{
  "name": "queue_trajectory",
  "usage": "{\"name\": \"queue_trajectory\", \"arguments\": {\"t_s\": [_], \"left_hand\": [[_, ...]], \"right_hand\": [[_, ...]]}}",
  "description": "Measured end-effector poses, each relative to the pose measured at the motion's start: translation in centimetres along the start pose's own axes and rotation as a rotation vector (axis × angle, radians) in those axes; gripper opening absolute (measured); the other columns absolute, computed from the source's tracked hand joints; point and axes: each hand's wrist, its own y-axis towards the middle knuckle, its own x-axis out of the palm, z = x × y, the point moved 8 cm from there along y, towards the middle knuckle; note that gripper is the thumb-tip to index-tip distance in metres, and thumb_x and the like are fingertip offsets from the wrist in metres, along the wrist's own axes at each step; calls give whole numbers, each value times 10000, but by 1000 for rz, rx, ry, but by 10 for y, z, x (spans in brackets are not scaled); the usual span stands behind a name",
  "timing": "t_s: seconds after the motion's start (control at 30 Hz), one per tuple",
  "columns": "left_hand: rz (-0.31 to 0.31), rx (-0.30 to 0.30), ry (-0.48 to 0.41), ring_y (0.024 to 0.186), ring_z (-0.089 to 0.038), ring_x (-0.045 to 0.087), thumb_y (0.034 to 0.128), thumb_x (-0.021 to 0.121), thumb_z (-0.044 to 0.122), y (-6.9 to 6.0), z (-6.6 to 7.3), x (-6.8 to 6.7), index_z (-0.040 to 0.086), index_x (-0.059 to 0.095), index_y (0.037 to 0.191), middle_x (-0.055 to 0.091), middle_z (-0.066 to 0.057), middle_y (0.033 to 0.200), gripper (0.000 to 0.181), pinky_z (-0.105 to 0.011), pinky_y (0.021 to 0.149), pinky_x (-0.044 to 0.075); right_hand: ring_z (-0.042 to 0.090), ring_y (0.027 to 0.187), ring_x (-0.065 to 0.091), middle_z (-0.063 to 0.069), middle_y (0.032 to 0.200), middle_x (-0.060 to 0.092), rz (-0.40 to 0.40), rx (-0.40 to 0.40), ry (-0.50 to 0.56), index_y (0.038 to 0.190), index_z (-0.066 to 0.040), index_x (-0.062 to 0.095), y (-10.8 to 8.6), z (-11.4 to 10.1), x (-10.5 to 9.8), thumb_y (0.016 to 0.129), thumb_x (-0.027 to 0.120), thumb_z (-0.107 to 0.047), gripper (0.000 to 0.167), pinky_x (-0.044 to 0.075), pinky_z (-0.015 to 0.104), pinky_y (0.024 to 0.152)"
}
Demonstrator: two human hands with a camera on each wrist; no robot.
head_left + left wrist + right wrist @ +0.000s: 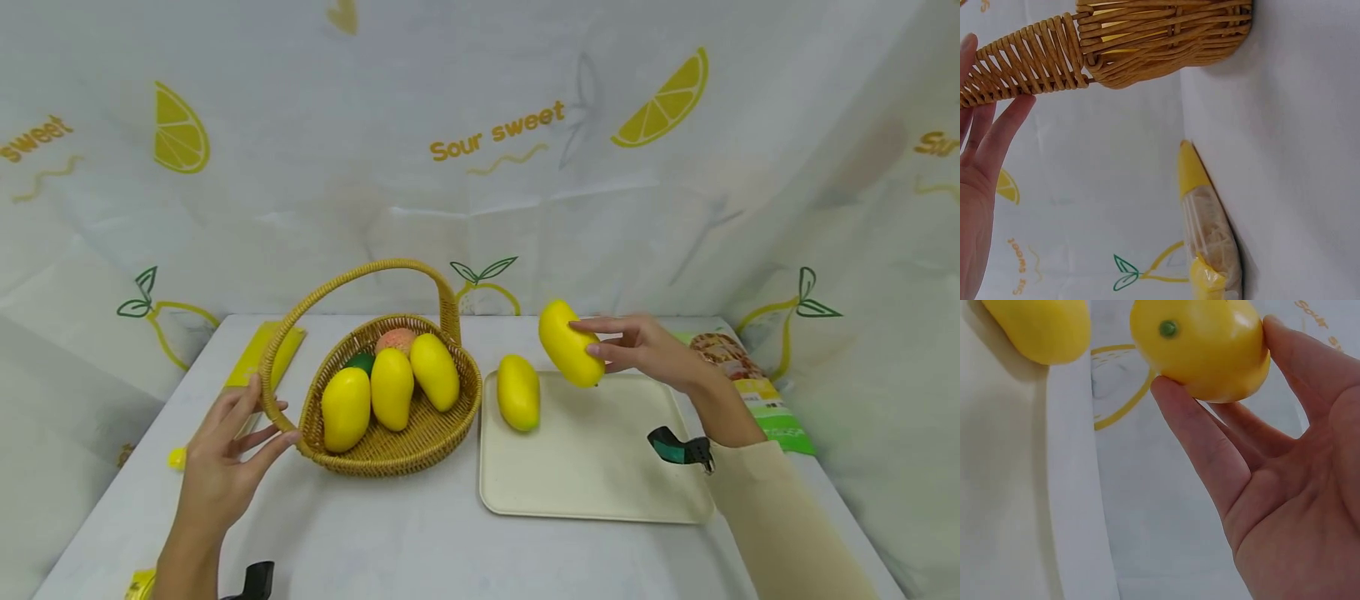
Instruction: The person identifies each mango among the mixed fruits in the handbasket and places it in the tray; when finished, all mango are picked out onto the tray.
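My left hand [221, 462] grips the lower left part of the handle of a woven basket [390, 464], thumb and fingers on either side of it. Inside lie three yellow mangoes [392, 390], a partly hidden dark green fruit [362, 362] and a pinkish-orange round one [396, 340]. Over the far part of a cream tray [600, 475], my right hand [648, 352] pinches another yellow mango [566, 342] between thumb and fingers, its green stem spot facing the right wrist camera. One more mango [518, 393] rests on the tray's left side.
Behind the left hand lies a yellow-and-clear package [288, 346]. A colourful food packet [750, 379] lies to the right of the tray, partly behind the right arm. At the front left edge is a small yellow item [140, 585]. A printed curtain [480, 208] hangs behind the table.
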Motion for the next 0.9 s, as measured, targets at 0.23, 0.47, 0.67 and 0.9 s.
{"name": "queue_trajectory", "arguments": {"t_s": [0.23, 0.47, 0.67, 0.9], "left_hand": [[6, -8, 1, 1118, 20, 636, 787, 738, 350, -1, 1, 0, -49, 436, 1482, 574, 121, 1187, 857, -69, 851, 572], [6, 0, -8, 1124, 14, 640, 794, 739, 348, 0, 1, 0, -58, 434, 1479, 573, 111, 1190, 852, -73, 848, 576], [2, 9, -2, 1122, 14, 634, 793, 741, 356, 0, 0, 1, -60, 436, 1477, 569, 114, 1201, 857, -74, 851, 575], [4, -15, 11, 1118, 19, 631, 786, 738, 357, -1, -1, 0, -47, 439, 1482, 569, 122, 1195, 859, -68, 852, 572]], "right_hand": [[124, 981, 731, 238, 1516, 485, 14, 40, -35, 1506, -66, 495, -7, 16, 6, 990, 672, -144, 551, 638, 226, 886], [142, 1103, 719, 223, 1583, 438, 23, 73, -68, 1497, -87, 517, -12, 35, 15, 956, 720, -168, 583, 632, 212, 896], [352, 1216, 655, 220, 1627, 372, 15, 117, -67, 1511, -94, 497, -13, 47, 22, 960, 712, -193, 600, 614, 199, 924], [310, 1168, 667, 232, 1632, 348, -6, 172, -35, 1524, -106, 482, -15, 60, 31, 959, 724, -226, 627, 637, 225, 893]]}}
